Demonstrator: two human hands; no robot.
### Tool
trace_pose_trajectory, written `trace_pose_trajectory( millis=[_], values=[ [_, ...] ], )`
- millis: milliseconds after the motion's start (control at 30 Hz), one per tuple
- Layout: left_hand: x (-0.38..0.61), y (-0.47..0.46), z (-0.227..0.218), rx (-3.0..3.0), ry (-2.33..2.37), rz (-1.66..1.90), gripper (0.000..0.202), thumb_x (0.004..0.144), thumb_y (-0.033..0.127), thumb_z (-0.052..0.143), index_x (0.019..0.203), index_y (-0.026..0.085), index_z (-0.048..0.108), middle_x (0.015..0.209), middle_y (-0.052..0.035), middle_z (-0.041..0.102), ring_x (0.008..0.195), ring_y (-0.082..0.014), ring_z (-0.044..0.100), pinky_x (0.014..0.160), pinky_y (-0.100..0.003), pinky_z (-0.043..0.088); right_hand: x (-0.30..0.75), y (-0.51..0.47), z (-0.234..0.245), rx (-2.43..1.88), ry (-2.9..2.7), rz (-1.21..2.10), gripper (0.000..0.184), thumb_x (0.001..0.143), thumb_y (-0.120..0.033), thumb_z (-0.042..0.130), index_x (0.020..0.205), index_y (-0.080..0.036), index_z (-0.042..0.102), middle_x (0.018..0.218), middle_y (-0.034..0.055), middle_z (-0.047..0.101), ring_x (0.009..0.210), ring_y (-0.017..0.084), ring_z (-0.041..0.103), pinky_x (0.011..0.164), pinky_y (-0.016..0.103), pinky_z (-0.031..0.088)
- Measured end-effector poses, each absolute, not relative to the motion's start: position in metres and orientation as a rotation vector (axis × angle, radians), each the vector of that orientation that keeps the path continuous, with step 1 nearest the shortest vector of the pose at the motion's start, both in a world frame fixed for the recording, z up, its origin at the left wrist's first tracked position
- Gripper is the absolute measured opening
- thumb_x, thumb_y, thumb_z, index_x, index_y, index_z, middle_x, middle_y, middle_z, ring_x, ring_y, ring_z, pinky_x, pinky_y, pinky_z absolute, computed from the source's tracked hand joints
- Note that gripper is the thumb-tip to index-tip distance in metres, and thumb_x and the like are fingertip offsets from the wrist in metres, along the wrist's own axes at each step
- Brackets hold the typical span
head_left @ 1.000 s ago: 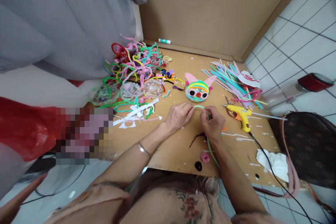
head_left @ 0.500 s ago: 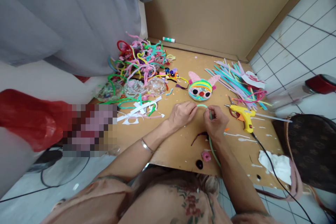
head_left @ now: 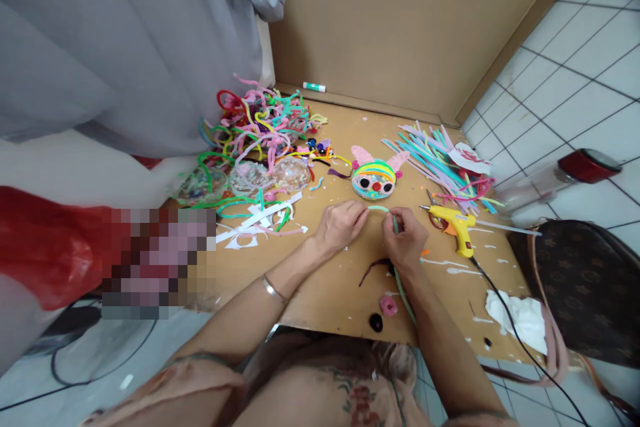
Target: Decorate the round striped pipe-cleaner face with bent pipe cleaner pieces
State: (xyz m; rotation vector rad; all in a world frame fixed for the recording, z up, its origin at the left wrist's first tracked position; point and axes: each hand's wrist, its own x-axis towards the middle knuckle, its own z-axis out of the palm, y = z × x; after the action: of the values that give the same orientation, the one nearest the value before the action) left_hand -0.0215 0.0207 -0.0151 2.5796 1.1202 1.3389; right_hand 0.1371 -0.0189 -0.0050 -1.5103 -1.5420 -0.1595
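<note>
A pale green pipe cleaner (head_left: 379, 208) runs between my two hands above the table. My left hand (head_left: 343, 225) pinches one end of it. My right hand (head_left: 406, 237) is closed on it a short way along, and its long tail hangs below that hand past the wrist. Just beyond my hands sits a round, striped face ornament (head_left: 378, 177) with pink ears, big eyes and a red nose. Nearer to me lie a pink coiled piece (head_left: 388, 305), a black round piece (head_left: 376, 322) and a dark strand (head_left: 373, 269).
Left stands a heap of curled pipe cleaners (head_left: 265, 117) with clear plastic balls (head_left: 250, 177) and white paper scraps (head_left: 257, 220). Straight pipe cleaners (head_left: 425, 157) lie back right. A yellow glue gun (head_left: 457, 227) trails its cord right, near tissue (head_left: 517, 320) and a brown bag (head_left: 575, 287).
The view has shifted slightly, so the table's things appear a little lower and further left. Both hands keep their hold on the pipe cleaner, which looks a bit flatter between them.
</note>
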Motion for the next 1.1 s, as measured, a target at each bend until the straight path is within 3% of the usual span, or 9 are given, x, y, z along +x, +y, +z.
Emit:
trace_pose_trajectory(
  millis=[467,1100],
  values=[
    [-0.0203,0.0199,-0.0147,2.567,1.095,1.398,0.025,0.098,0.025,0.046,0.081,0.017,0.062,0.068,-0.0039,0.066,0.061,-0.0123,0.061,0.058,-0.023,0.044,0.1388,-0.0188,-0.0051,-1.535,-1.55,-0.162,0.01,0.081,-0.024,0.051,0.078,-0.021,0.06,0.058,-0.0033,0.059,0.047,0.011,0.049,0.052,0.024,0.04],
    [-0.0181,0.0182,-0.0195,2.549,1.057,1.405,0.018,0.096,0.022,0.049,0.092,0.016,0.065,0.077,-0.0057,0.072,0.066,-0.0136,0.067,0.061,-0.023,0.049,0.1378,-0.0206,-0.0038,-1.463,-1.569,-0.175,0.01,0.084,-0.023,0.053,0.078,-0.02,0.061,0.057,-0.0042,0.058,0.045,0.011,0.048,0.052,0.024,0.04]
  ],
)
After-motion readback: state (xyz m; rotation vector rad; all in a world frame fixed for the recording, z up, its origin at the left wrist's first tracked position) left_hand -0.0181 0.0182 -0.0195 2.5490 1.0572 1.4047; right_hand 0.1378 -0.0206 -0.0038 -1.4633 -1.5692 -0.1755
